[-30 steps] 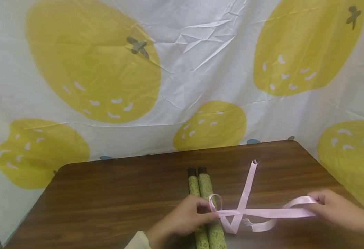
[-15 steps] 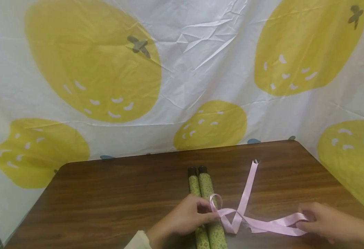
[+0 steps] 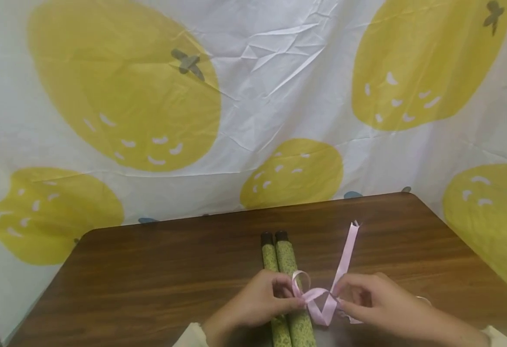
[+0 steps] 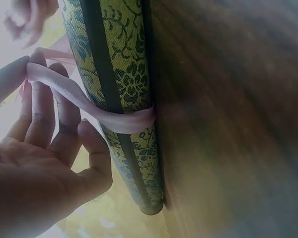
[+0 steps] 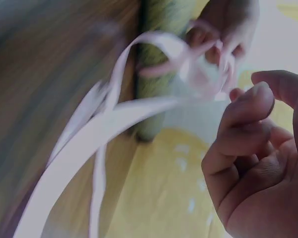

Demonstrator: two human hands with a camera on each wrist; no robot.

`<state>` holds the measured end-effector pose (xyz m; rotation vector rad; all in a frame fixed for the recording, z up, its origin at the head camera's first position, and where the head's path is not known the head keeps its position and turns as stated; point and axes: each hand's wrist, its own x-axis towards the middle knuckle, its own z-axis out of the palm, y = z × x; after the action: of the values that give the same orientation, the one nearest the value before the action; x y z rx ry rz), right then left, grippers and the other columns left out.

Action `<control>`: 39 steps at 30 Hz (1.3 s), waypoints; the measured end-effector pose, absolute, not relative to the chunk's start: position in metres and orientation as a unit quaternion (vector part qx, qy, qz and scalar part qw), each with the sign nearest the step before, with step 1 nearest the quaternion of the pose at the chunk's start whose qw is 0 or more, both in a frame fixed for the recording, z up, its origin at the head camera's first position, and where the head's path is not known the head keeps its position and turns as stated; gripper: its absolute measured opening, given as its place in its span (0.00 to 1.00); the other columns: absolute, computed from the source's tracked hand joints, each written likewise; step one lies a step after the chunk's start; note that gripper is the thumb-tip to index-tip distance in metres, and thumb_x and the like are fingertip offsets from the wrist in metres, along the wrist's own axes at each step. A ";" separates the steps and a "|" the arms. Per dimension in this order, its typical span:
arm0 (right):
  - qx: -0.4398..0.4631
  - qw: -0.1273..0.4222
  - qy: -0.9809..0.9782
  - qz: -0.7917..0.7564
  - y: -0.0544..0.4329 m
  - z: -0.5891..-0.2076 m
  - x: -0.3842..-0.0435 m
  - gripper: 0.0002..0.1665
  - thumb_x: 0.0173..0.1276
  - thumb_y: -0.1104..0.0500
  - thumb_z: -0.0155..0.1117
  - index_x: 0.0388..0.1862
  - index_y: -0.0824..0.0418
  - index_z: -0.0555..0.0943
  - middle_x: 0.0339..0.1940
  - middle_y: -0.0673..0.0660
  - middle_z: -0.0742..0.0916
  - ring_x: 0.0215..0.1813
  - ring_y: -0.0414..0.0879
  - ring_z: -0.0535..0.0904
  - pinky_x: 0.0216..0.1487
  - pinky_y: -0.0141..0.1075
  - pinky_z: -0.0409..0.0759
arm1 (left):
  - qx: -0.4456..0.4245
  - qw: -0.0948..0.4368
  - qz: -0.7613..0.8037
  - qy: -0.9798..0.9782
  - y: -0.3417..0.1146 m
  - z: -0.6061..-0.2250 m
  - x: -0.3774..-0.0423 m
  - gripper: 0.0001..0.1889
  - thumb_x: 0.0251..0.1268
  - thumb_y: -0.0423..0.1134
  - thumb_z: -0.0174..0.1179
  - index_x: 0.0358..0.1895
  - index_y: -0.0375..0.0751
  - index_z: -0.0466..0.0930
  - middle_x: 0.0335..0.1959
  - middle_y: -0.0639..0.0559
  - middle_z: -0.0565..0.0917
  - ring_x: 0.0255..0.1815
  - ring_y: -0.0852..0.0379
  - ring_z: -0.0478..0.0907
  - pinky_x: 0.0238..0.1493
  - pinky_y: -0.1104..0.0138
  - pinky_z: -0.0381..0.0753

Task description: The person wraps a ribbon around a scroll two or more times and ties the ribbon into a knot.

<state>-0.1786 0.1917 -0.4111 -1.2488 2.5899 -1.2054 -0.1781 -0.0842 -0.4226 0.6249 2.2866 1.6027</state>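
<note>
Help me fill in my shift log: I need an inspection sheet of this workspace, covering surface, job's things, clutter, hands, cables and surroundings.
Surface: brown table with visible wood grain.
Job's things: two green patterned rolls lie side by side; a pink ribbon crosses one, its loops and loose lengths to the right. Whether it circles both is hidden.
Clutter: nothing seen.
Hands: left hand pinches the ribbon over the rolls; right hand has its fingertips at the ribbon, grip unclear.
Cables: nothing seen.
Surroundings: white cloth with yellow fruit prints behind the table.
</note>
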 end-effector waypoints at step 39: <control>-0.380 0.007 0.839 -0.389 0.117 -0.408 -0.197 0.06 0.66 0.60 0.70 0.30 0.50 0.82 0.15 0.37 0.73 0.18 0.25 0.64 0.16 0.25 0.67 | 0.157 0.126 0.637 0.744 -0.090 -0.422 -0.187 0.10 0.63 0.30 0.64 0.44 0.32 0.75 0.31 0.35 0.87 0.24 0.60 0.82 0.24 0.74 0.77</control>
<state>-0.1974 0.1172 -0.4081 -1.1890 2.6245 -1.2160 -0.1868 -0.0901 -0.4224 0.4565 2.1667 1.8569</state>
